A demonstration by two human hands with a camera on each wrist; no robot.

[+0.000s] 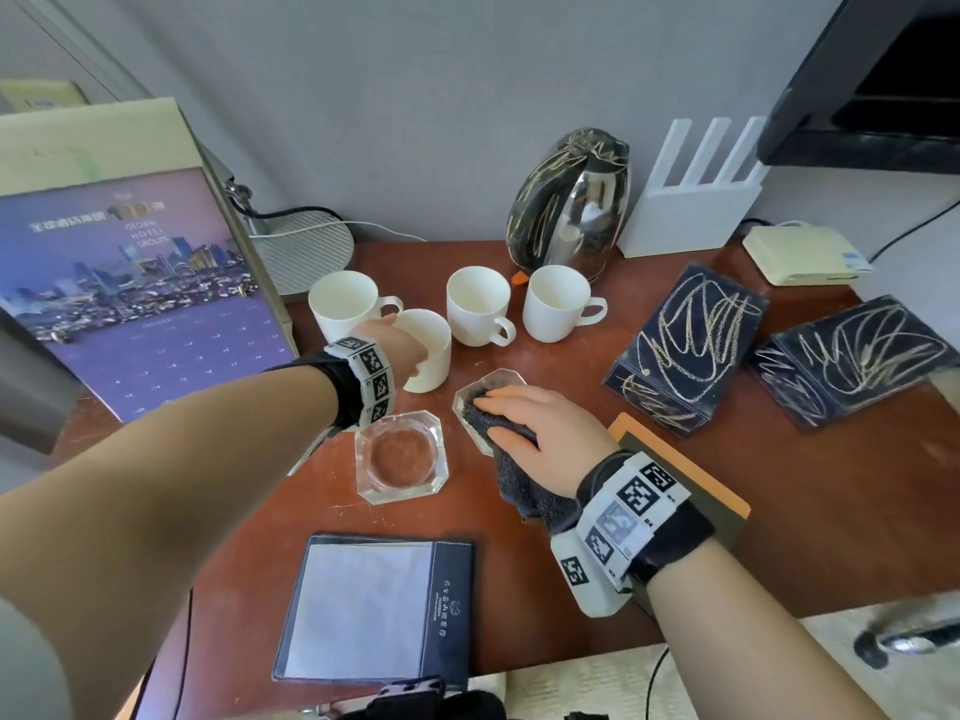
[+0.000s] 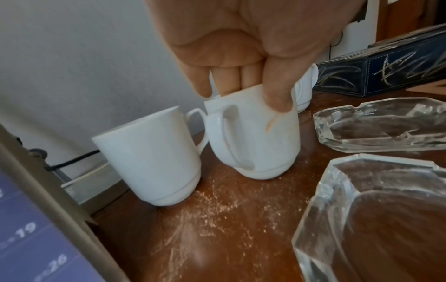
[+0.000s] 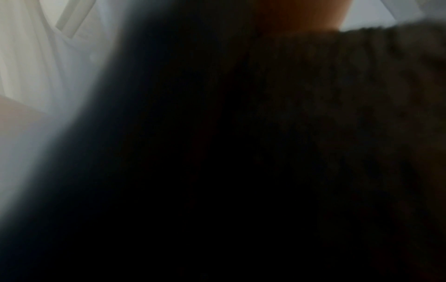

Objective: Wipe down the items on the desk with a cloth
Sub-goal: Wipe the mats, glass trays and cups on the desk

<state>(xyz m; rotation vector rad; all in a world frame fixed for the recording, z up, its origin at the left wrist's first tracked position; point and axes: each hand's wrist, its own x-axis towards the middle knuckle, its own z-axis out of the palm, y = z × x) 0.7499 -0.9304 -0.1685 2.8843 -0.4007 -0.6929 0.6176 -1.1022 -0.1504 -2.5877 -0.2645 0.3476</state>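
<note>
Left hand (image 1: 397, 341) at the second white mug (image 2: 253, 133) from the left, thumb outside the wall and fingers (image 2: 226, 80) inside the rim, pinching it; mug base down on the brown desk (image 1: 675, 485), just beside the leftmost mug (image 1: 345, 304), the handle of which points toward it. Right hand (image 1: 545, 423) laid over a dark grey cloth (image 1: 519, 459), fingers nearly straight and pressing the cloth into a glass ashtray (image 1: 493, 384) near the desk centre; tail of the cloth trailing back under the wrist. Right wrist view almost wholly dark and blurred, only cloth texture discernible.

Second glass ashtray (image 1: 400, 457) just left of the first, apart from it, nothing in it. Pale dust specks (image 2: 212, 206) scattered on the desk surface in front of the two left mugs. Two further white mugs (image 1: 480, 306) (image 1: 558, 304) standing upright behind the ashtrays, handles to the right. Steel kettle (image 1: 571, 205) behind those, near the wall. Two dark blue boxes (image 1: 685, 345) (image 1: 852, 356) with pale scribble marks at the right side of the desk. Dark blue folder (image 1: 374, 610) with a white pad lying flat at the near edge. Calendar (image 1: 140, 283) with a city picture leaning at the left. White router (image 1: 691, 200) upright against the wall beside the kettle
</note>
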